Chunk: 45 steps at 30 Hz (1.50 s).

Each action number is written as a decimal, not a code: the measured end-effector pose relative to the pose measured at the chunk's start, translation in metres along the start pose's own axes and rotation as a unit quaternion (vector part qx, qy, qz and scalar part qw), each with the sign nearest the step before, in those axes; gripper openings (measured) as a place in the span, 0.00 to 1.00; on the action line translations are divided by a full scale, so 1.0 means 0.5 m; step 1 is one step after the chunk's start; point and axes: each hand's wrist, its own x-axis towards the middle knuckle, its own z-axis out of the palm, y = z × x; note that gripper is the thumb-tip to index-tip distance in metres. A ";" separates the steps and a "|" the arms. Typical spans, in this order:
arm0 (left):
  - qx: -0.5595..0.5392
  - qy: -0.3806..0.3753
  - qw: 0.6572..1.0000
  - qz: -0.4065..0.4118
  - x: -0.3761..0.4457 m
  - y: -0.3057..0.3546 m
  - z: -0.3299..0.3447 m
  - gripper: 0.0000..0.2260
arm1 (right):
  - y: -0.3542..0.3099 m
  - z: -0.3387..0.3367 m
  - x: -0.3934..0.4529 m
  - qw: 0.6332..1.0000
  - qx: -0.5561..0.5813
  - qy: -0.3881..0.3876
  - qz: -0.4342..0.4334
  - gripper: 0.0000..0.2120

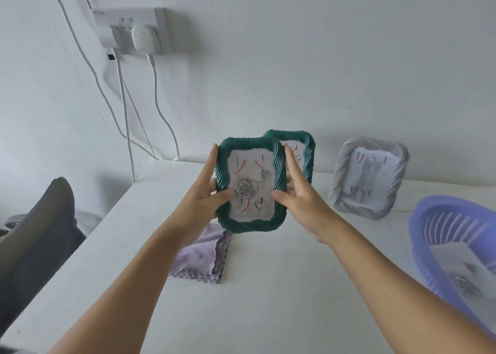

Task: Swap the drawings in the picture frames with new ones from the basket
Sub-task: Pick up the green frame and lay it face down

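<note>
Upright, green frame (251, 184) between both grips (thumbs on glass), off the table (268, 286)

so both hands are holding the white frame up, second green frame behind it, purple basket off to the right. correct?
Not quite: the head view shows the held frame is green, not white. Left hand and right hand hold the green frame up by its side edges. The white frame stands against the wall. The second green frame behind and purple basket at right are as you said.
</note>
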 end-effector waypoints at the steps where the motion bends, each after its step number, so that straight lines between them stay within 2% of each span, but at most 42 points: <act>1: -0.004 -0.007 1.000 -0.005 -0.005 -0.002 0.014 0.39 | 0.004 -0.008 -0.013 1.000 0.009 0.003 0.005 0.44; 7: -0.017 -0.043 0.998 -0.030 -0.020 -0.011 0.080 0.39 | 0.022 -0.052 -0.079 0.998 0.058 0.003 0.018 0.43; 16: 0.086 -0.040 0.995 -0.022 -0.015 -0.014 0.128 0.40 | 0.025 -0.071 -0.137 0.997 0.046 0.066 0.001 0.42; 19: 0.230 0.012 0.973 0.001 -0.016 -0.008 0.150 0.39 | 0.007 -0.067 -0.155 0.990 -0.072 0.113 -0.036 0.43; 21: 0.293 0.064 0.953 0.035 -0.022 -0.005 0.165 0.39 | 0.003 -0.065 -0.162 0.965 -0.200 0.160 -0.057 0.44; 23: 0.267 0.088 0.958 0.058 -0.029 0.010 0.186 0.37 | 0.004 -0.058 -0.170 0.936 -0.293 0.187 -0.057 0.46; 26: 0.225 0.096 0.968 0.061 -0.036 0.035 0.228 0.33 | -0.002 -0.034 -0.174 0.899 -0.401 0.172 -0.039 0.47; 29: 0.206 0.152 0.966 0.041 -0.038 0.042 0.257 0.32 | -0.004 -0.009 -0.181 0.869 -0.468 0.162 -0.025 0.48; 31: 0.183 0.187 0.965 0.029 -0.040 0.038 0.264 0.28 | 0.002 0.001 -0.184 0.862 -0.485 0.145 -0.033 0.48; 34: 0.120 0.202 0.972 0.016 -0.044 0.028 0.250 0.24 | 0.002 0.002 -0.186 0.900 -0.420 0.095 -0.060 0.49; 36: 0.084 0.184 0.979 0.005 -0.043 0.020 0.227 0.23 | 0.004 -0.010 -0.186 0.920 -0.377 0.090 -0.066 0.47; 38: 0.048 0.153 0.987 -0.015 -0.041 0.012 0.204 0.21 | 0.011 -0.024 -0.181 0.935 -0.342 0.087 -0.026 0.41; 40: 0.021 0.136 0.990 -0.044 -0.039 0.003 0.186 0.17 | 0.021 -0.036 -0.176 0.966 -0.250 0.068 0.027 0.34; 42: -0.007 0.129 0.988 -0.079 -0.035 -0.008 0.171 0.14 | 0.038 -0.047 -0.171 0.971 -0.215 0.077 0.073 0.30; 45: -0.035 0.095 0.988 -0.114 -0.032 -0.030 0.157 0.14 | 0.065 -0.061 -0.165 0.957 -0.243 0.093 0.127 0.33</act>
